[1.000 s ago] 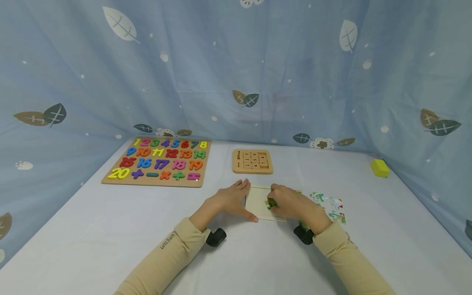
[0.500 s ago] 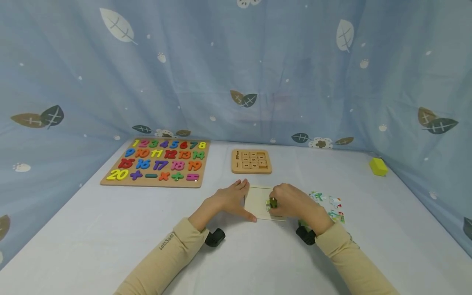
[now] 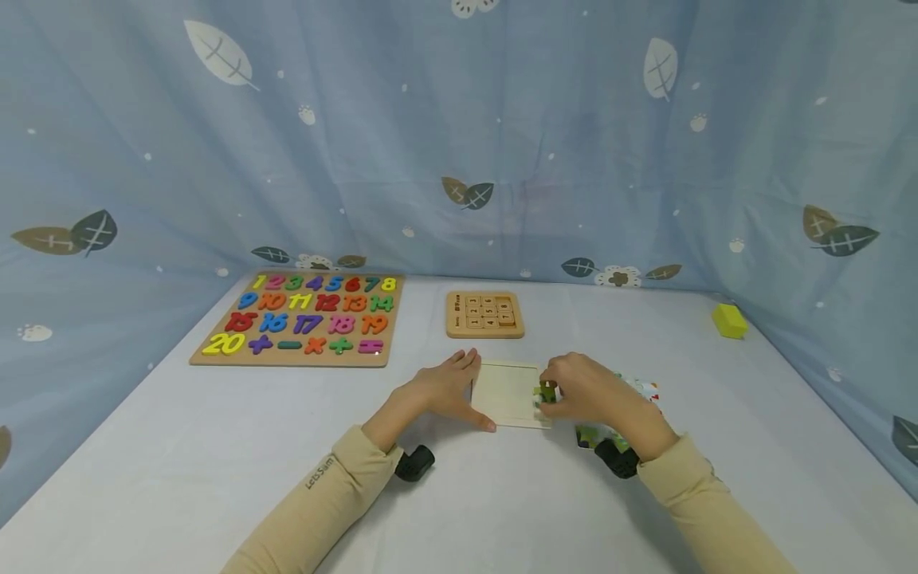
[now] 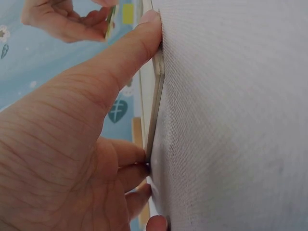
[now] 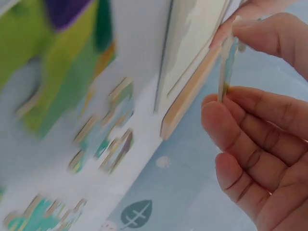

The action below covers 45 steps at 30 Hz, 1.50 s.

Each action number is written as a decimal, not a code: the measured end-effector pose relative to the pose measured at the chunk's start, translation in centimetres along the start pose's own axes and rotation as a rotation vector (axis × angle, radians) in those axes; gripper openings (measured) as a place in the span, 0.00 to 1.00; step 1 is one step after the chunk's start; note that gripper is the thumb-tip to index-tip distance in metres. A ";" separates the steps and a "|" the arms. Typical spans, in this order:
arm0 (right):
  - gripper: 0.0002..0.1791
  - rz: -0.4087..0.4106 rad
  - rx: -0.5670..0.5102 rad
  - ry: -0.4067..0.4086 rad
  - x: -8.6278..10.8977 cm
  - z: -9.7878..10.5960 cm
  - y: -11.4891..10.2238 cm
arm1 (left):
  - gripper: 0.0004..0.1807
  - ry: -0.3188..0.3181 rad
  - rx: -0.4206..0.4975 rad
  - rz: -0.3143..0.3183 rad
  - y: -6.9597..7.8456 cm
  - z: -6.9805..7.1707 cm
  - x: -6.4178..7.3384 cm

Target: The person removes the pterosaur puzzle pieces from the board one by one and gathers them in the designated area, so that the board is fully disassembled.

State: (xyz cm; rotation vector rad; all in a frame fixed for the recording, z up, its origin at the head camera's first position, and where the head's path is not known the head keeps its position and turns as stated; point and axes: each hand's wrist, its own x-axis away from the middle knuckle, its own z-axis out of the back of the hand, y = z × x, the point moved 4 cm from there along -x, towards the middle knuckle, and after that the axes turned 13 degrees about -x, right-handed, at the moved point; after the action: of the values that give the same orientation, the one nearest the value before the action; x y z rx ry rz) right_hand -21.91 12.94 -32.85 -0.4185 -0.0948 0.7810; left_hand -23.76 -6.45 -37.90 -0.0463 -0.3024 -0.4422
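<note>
My left hand [image 3: 446, 388] spreads along the left side of a shallow pale wooden puzzle tray [image 3: 505, 395], its thumb extended at the near corner. In the left wrist view the thumb and fingertips touch the tray's edge [image 4: 156, 91]. Above the tray's right side, my right hand [image 3: 588, 388] pinches a green and white jigsaw piece [image 3: 547, 392] between thumb and fingers. The right wrist view shows this piece [image 5: 227, 65] edge-on, apart from the tray. Several more jigsaw pieces [image 5: 103, 137] lie on the white cloth to the right, partly hidden by my right hand.
A number board [image 3: 297, 319] with coloured numerals and signs lies at the back left. Beyond the tray sits a small wooden sliding number puzzle [image 3: 484, 314]. A yellow block [image 3: 730, 321] stands at the far right. A blue patterned curtain [image 3: 502, 143] hangs behind the table.
My right hand, with the jigsaw piece, has moved right from over the tray's middle to its right side. The left hand stays at the tray. The head view has shifted slightly.
</note>
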 end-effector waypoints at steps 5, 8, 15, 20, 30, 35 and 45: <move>0.09 0.019 0.027 0.001 1.2 0.4 0.6 | 0.64 0.010 0.007 0.002 0.0 0.0 0.1; 0.07 0.014 0.033 0.007 2.0 0.6 1.0 | 0.64 0.018 0.009 0.001 0.0 0.0 0.0; 0.09 -0.020 0.005 0.031 4.0 1.1 2.2 | 0.64 0.018 0.010 -0.004 0.0 0.0 0.0; 0.08 -0.033 0.036 0.054 5.3 1.5 2.9 | 0.64 0.011 0.017 -0.003 0.0 0.0 0.1; 0.09 -0.068 0.023 0.086 8.2 1.7 4.3 | 0.64 0.020 0.025 -0.019 0.1 0.2 0.3; 0.08 -0.085 0.038 0.086 9.3 1.7 5.1 | 0.63 0.022 0.022 -0.021 0.1 0.2 0.4; 0.13 -0.203 0.034 0.041 11.0 1.6 6.3 | 0.63 0.024 0.024 -0.024 0.0 0.1 0.2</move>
State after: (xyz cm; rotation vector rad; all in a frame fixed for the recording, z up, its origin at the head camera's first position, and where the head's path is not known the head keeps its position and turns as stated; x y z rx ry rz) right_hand -18.67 25.21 -34.67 -0.3857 -0.0837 0.5735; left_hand -23.62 -6.52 -37.71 -0.0139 -0.2849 -0.4628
